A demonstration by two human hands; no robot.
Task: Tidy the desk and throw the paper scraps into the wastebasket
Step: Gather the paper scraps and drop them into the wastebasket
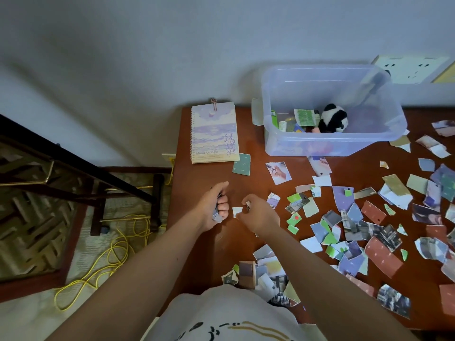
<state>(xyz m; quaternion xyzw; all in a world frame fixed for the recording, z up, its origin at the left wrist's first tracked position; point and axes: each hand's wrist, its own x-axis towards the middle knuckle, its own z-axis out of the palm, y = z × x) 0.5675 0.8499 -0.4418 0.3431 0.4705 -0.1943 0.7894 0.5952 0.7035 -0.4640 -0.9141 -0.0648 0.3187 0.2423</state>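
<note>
Scraps gathered in both hands

I see the left hand [218, 205] curled into a fist round a crumpled wad of scraps [218, 217], over the brown surface [197, 173]. Just beside it, the right hand [258, 214] pinches 1 small white scrap [237, 212] between thumb and fingertips; that piece sits in the gap between the 2 hands. Loose paper scraps [357, 217] lie scattered on the surface to the right of the right hand, and some lie nearer me than it. Beyond the left hand lies a spiral notebook [214, 134]. Beyond the right hand stands a clear plastic bin [332, 143] with a panda plush [333, 118] inside.
</note>
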